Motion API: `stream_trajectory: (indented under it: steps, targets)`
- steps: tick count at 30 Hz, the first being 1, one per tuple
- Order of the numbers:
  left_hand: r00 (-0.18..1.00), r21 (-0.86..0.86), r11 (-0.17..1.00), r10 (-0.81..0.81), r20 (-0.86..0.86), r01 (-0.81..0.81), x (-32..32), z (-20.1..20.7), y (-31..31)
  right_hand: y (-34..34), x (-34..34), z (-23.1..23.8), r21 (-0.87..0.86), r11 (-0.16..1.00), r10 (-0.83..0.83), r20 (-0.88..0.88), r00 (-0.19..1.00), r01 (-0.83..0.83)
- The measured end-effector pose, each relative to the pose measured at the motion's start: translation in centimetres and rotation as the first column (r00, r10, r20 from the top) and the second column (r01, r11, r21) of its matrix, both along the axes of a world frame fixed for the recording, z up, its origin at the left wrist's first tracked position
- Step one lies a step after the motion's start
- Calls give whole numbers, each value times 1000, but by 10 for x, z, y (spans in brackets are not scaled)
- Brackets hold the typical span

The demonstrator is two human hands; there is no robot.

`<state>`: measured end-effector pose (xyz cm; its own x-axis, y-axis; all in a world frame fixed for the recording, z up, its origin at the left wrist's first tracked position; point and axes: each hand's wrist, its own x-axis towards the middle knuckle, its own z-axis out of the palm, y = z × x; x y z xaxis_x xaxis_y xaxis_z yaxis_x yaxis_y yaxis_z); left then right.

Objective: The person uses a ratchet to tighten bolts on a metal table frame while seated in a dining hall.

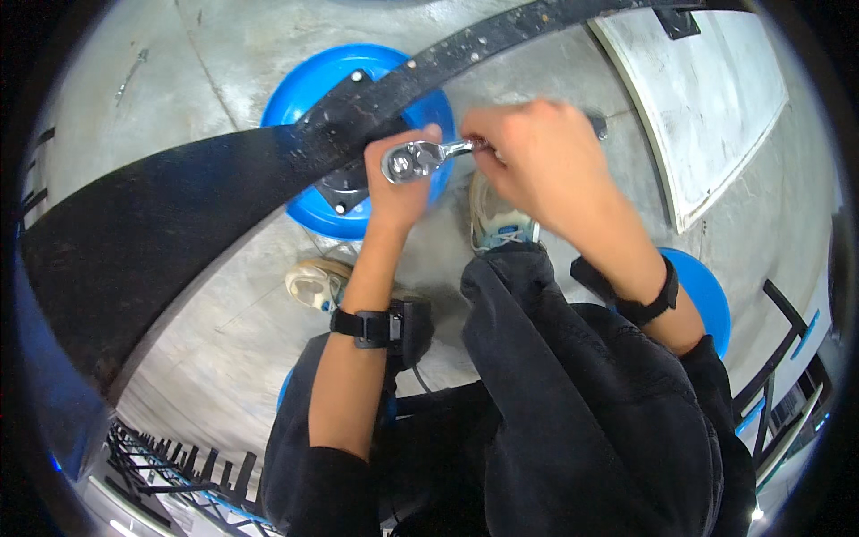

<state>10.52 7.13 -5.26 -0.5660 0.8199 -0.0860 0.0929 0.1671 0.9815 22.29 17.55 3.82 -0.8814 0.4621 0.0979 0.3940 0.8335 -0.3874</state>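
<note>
My right hand [546, 157] is closed around the handle of a chrome ratchet wrench [413, 162], whose dark handle end [598, 125] shows past the fist. The ratchet's round head sits over my left hand [398, 183]. That hand is curled beneath the head, beside a long black beam [304, 148], and what its fingers grip is hidden. Under the beam lies a black mounting plate [344, 190] with pale round spots at its corners. The plate rests on a round blue disc [309, 85].
To the right, a white panel [707, 98] stands on the grey concrete floor. My shoes [315, 285] are below the beam. Another blue disc [702, 291] shows beside my right forearm. Black frames [206, 470] line the lower left, and more black bars [778, 349] stand at right.
</note>
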Motion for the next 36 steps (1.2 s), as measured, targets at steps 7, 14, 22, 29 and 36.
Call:
stream_trajectory:
  steps: [7, 14, 22, 29, 36]
  targets:
    - [989, -14, 991, 133, -58, -134, 23, -5, -3, -24, 30, 0, -442, 895, 54, 244, 968, 62]
    - [990, -110, 993, -50, -129, 36, -3, -14, -9, 31, -3, -1, -91, 991, 80, -209, 975, -100]
    - [973, 62, 976, 199, 121, -208, 3, -10, 6, 1, 18, 16, -288, 958, 38, 82, 996, -13]
    - [997, 29, 1000, 14, -73, -12, 2, -8, -10, 8, 17, 8, -409, 913, 55, 76, 996, -20]
    - [999, -78, 996, -45, 11, 46, 0, 0, -2, 23, -7, -3, -146, 989, -29, 12, 1000, 30]
